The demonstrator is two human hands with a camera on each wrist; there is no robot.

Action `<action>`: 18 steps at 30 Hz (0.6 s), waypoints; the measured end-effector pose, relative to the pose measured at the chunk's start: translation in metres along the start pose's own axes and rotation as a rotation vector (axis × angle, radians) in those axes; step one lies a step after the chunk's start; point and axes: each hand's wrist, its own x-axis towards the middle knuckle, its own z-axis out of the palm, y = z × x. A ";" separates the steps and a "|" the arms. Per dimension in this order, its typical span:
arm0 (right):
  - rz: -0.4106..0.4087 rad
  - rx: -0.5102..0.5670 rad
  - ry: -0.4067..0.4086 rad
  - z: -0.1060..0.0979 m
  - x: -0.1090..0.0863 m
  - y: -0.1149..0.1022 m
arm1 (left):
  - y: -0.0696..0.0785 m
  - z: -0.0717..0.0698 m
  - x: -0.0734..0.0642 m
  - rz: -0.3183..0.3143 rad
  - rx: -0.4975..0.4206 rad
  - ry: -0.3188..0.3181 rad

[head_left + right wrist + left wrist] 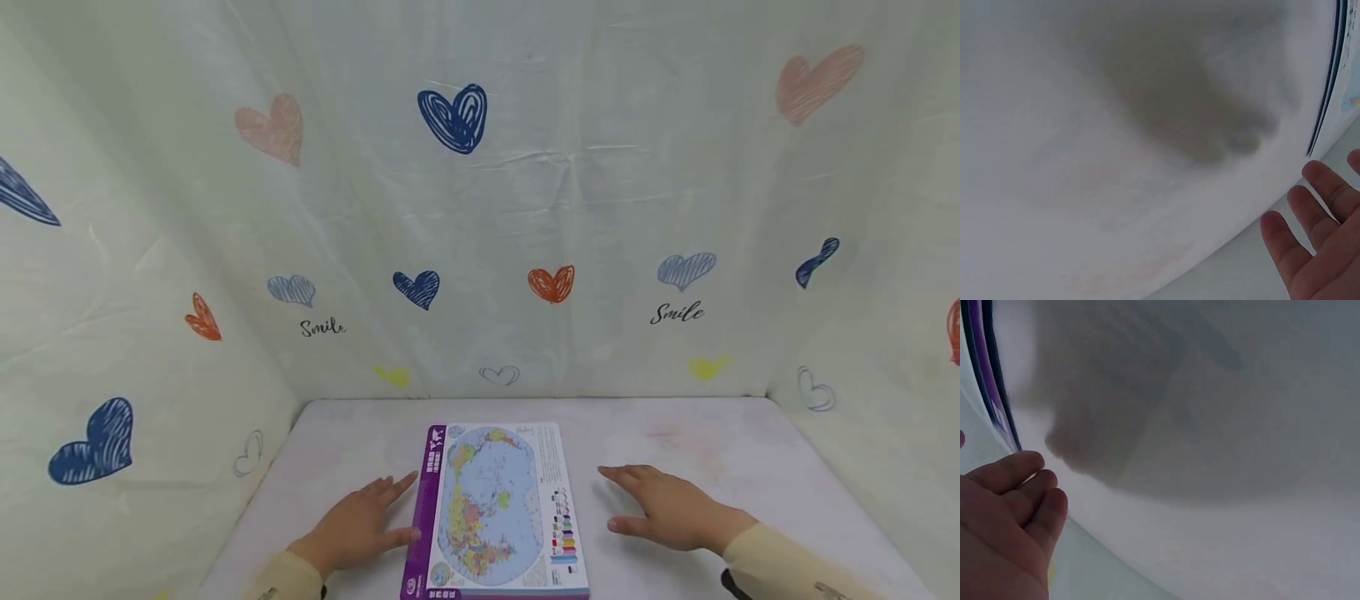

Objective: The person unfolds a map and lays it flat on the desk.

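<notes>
A flat, rectangular world map pack (491,508) with a purple band along its left side lies on the table. Its colourful map appears turned on its side in the head view. My left hand (363,523) is at its left edge, fingers extended, with thumb and index fingertips right by the purple band. My right hand (660,508) hovers a short way off to the right, fingers spread and holding nothing. In the left wrist view, the pack's layered purple and dark edge (988,369) shows beyond the fingers. The right wrist view shows its opposite edge (1329,81) past the fingertips.
The white table (705,425) has faint pinkish stains at its right. A pale curtain (510,208) printed with hearts and "Smile" lettering encloses the back and both sides. Shadows of the hands fall on the tabletop.
</notes>
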 end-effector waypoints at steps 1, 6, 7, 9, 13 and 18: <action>0.002 0.017 -0.005 0.005 0.006 -0.005 | 0.003 0.005 0.003 -0.005 -0.024 -0.007; -0.014 0.065 -0.014 0.026 0.025 -0.023 | 0.014 0.023 0.012 0.001 -0.099 0.011; -0.020 0.071 -0.015 0.030 0.028 -0.026 | 0.015 0.025 0.013 0.006 -0.114 0.020; -0.032 0.071 -0.020 0.036 0.031 -0.030 | 0.017 0.026 0.014 0.013 -0.148 0.026; -0.023 0.093 -0.025 0.041 0.034 -0.037 | 0.021 0.025 0.016 0.009 -0.214 0.034; -0.015 0.146 -0.023 0.042 0.035 -0.042 | 0.025 0.022 0.018 -0.002 -0.310 0.069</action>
